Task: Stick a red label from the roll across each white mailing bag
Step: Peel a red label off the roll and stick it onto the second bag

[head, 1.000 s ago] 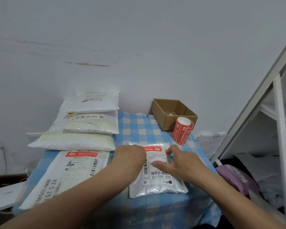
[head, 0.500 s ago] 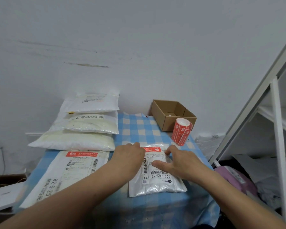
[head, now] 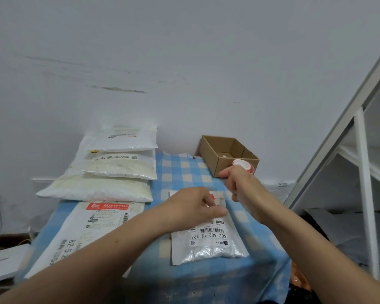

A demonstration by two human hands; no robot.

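Note:
A small white mailing bag point(head: 208, 242) lies on the blue checked tablecloth point(head: 184, 172) in front of me. A red label point(head: 211, 196) crosses its far end and is mostly covered by my left hand point(head: 191, 207), which lies flat on the bag with straight fingers. My right hand point(head: 241, 183) is raised off the bag, its fingers loosely curled. It is just in front of the red label roll point(head: 244, 166) and hides most of it; no grip shows. A larger white bag point(head: 86, 229) on the left carries a red label point(head: 106, 206).
Three plump white bags point(head: 110, 170) are stacked at the back left against the wall. An open cardboard box point(head: 215, 154) stands at the back right, beside the roll. A white shelf frame point(head: 362, 172) rises on the right, with bags lying beneath it.
My right hand has left the small bag and moved up and back to the roll. My left hand has slid right over the red label, its fingers now straight.

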